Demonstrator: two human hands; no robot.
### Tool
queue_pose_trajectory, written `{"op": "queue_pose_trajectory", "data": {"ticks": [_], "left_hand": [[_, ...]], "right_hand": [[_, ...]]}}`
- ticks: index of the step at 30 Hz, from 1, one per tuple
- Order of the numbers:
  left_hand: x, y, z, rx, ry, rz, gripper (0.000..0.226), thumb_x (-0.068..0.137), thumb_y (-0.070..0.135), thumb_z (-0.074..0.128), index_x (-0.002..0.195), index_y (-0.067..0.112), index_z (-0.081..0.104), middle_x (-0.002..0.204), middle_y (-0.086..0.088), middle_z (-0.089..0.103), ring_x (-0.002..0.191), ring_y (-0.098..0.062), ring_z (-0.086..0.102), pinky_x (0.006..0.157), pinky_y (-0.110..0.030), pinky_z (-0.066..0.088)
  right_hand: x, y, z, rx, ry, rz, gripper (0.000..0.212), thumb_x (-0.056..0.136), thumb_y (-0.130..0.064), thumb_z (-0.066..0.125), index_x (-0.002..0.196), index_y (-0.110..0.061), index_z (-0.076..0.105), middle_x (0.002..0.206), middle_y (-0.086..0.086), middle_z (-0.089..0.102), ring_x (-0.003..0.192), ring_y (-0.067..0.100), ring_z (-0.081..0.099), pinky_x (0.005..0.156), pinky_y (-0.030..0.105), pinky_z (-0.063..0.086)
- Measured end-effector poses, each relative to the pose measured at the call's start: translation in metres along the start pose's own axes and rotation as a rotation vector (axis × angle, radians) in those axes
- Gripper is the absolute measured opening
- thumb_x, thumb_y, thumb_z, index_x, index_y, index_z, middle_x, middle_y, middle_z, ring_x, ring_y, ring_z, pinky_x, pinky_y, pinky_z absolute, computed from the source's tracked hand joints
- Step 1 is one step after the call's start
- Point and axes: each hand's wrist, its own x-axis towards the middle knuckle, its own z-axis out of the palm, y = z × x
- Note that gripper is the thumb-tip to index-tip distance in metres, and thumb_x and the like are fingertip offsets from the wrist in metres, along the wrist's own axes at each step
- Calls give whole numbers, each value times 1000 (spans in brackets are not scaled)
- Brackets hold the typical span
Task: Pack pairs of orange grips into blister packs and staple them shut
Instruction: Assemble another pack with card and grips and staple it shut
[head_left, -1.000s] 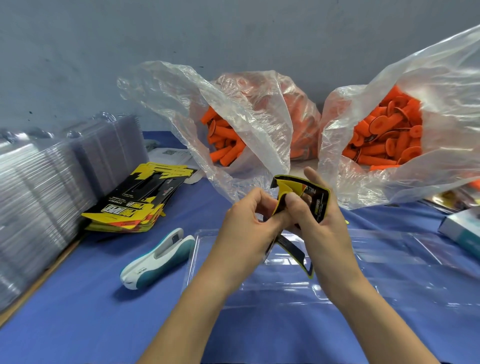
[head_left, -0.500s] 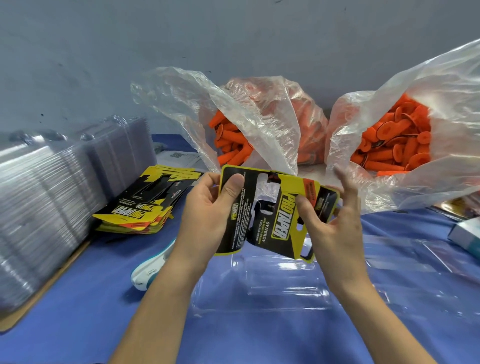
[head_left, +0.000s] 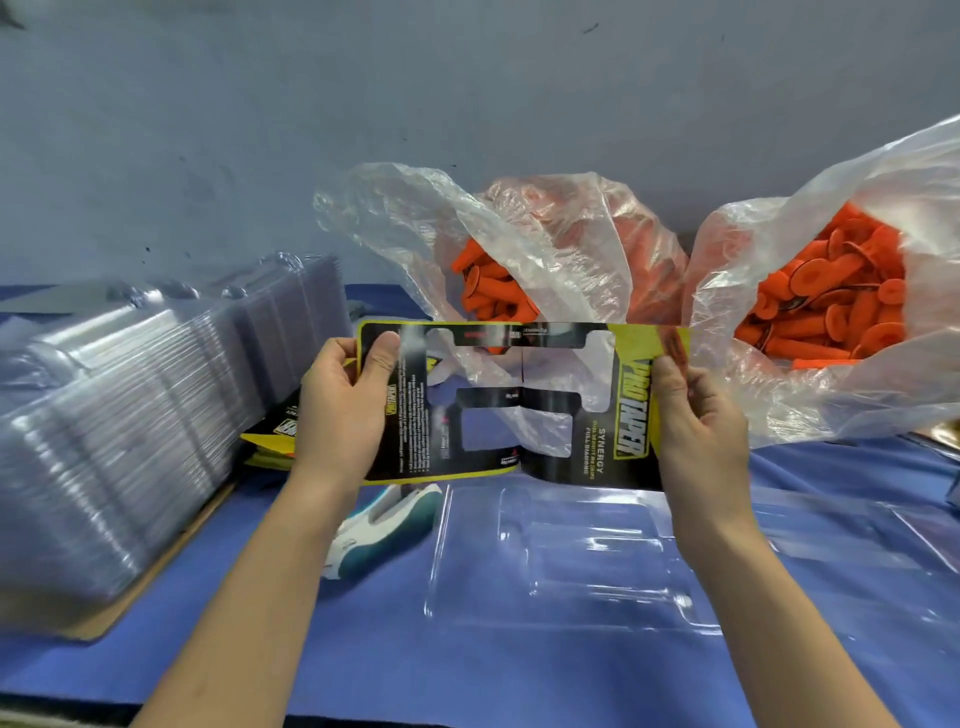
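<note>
A black and yellow printed card insert (head_left: 597, 436) with cut-out windows is spread flat in the air above the table. My left hand (head_left: 345, 405) pinches its left end and my right hand (head_left: 696, 421) pinches its right end. Below it an open clear blister pack (head_left: 571, 561) lies on the blue cloth. A white and teal stapler (head_left: 382, 525) lies to the left of the pack, partly behind my left forearm. Orange grips (head_left: 488, 291) fill one clear plastic bag at the back, and more orange grips (head_left: 826, 301) fill another bag (head_left: 810, 395) to the right.
A tall stack of clear blister packs (head_left: 119, 415) lies on its side at the left on a brown board. A pile of printed card inserts (head_left: 270, 436) sits behind my left hand. A grey wall stands behind the bags.
The folded card insert has been opened out flat. My hands moved apart, left hand to the left and right hand to the right, and the view has come closer.
</note>
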Motion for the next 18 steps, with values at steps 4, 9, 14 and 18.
{"op": "queue_pose_trajectory", "data": {"ticks": [4,9,14,18], "left_hand": [[25,0,-24,92,29,9,23,92,44,65,87,22,61,86,1,72,77,-15,65,78,-44,53],[52,8,-54,243,39,47,30,94,40,63,98,11,64,93,-3,71,87,-21,67,83,-41,51],[88,21,-88,386,131,19,40,96,39,60,109,1,64,108,-18,69,95,-31,65,86,-42,50],[113,42,-102,476,320,203,41,95,42,56,112,5,58,108,-12,66,99,-29,62,80,-32,43]], "right_hand": [[5,3,5,47,43,40,25,100,-32,55,94,-10,66,71,-9,70,65,7,63,60,26,55],[11,9,4,69,95,65,26,101,-33,53,85,-17,66,66,-13,68,60,4,60,57,23,53],[15,17,2,54,172,90,27,103,-34,50,84,-20,64,64,-15,68,58,0,62,56,19,53],[18,21,0,18,195,111,28,104,-34,48,84,-23,64,67,-15,69,63,3,63,70,32,54]]}}
